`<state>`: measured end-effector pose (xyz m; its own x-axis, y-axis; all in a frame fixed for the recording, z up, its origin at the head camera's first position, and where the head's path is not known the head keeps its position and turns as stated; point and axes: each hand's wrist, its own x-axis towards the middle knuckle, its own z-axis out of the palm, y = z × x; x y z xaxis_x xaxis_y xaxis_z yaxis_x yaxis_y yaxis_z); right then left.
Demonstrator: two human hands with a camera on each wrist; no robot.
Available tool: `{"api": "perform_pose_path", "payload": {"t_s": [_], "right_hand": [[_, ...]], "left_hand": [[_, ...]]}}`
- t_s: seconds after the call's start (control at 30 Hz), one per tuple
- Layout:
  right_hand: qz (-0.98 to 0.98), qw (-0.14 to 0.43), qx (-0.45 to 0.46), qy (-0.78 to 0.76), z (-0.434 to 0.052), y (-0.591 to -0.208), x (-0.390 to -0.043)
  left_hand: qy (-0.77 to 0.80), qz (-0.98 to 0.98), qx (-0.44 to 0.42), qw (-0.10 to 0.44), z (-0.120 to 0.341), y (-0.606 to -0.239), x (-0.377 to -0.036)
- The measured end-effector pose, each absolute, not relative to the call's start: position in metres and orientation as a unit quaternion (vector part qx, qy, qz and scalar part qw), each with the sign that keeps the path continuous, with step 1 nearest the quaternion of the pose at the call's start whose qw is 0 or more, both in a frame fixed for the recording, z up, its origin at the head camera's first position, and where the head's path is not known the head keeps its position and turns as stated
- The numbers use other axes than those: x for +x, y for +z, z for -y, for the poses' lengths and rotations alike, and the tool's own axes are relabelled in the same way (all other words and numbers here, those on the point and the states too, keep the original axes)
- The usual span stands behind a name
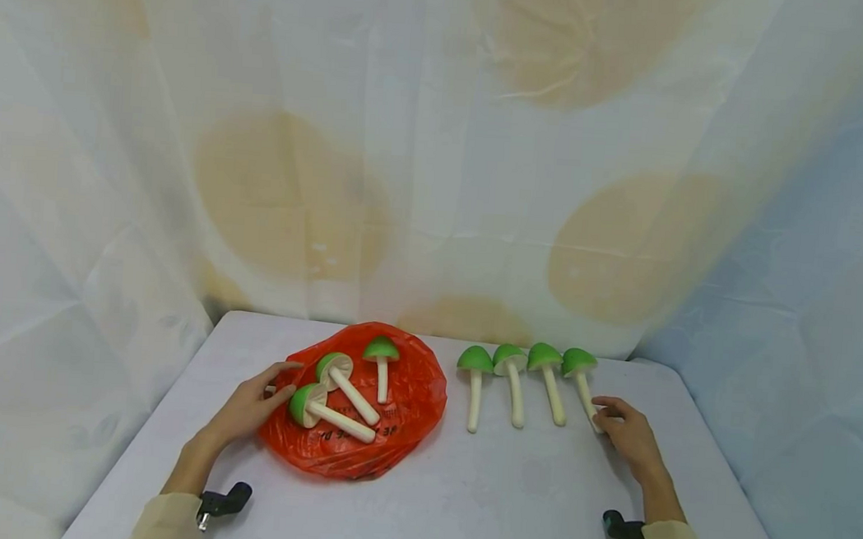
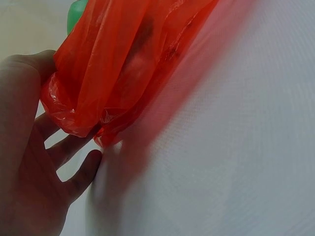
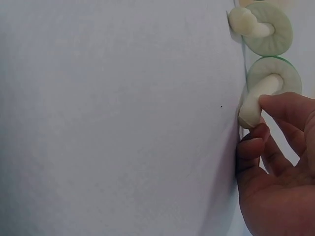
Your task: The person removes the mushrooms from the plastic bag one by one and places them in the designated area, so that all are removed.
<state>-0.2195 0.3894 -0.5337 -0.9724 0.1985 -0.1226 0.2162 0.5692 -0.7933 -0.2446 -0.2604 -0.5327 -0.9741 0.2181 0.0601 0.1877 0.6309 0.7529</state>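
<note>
From the head view: left hand (image 1: pixel 251 407) spread flat with loose fingers against the edge of the orange plastic bag (image 1: pixel 400 416), apparently to steady it, three green-capped toy mushrooms (image 1: pixel 331 389) lying on top; right hand (image 1: pixel 629 434) at the stem end of the rightmost toy mushroom (image 1: pixel 582 378) of four in a row on the white table (image 1: pixel 492 496). From the left wrist: bag rim (image 2: pixel 78 115) crumpled over relaxed, straight fingers (image 2: pixel 74 169). From the right wrist: fingertips (image 3: pixel 275 105) and thumb pinching that stem (image 3: pixel 253 105), likely to straighten it.
</note>
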Motion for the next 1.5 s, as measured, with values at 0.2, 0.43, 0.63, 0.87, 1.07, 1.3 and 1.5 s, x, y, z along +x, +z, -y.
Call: {"api": "perform_pose_path", "payload": {"t_s": [0.2,0.43,0.63,0.87,1.07,1.3,1.5], "right_hand": [[-0.88,0.013,0.119,-0.46,-0.39,-0.533,-0.219],[-0.877,0.005,0.113,-0.466,-0.389,-0.532,-0.218],[-0.88,0.0,0.113,-0.461,-0.391,-0.53,-0.218],[-0.879,-0.002,0.112,-0.464,-0.389,-0.527,-0.217],[-0.879,-0.011,0.11,-0.463,-0.384,-0.521,-0.216],[-0.883,-0.026,0.087,-0.46,-0.378,-0.514,-0.22],[-0.877,-0.033,0.056,-0.477,-0.363,-0.505,-0.224]], "left_hand": [[0.412,-0.904,0.114,0.015,0.261,-0.535,-0.246],[0.408,-0.906,0.113,0.013,0.262,-0.537,-0.247],[0.406,-0.906,0.116,0.009,0.261,-0.537,-0.248],[0.405,-0.907,0.111,0.013,0.261,-0.537,-0.248],[0.408,-0.907,0.107,0.017,0.261,-0.538,-0.246],[0.412,-0.904,0.112,0.015,0.262,-0.538,-0.247],[0.411,-0.904,0.113,0.012,0.262,-0.537,-0.246]]}}
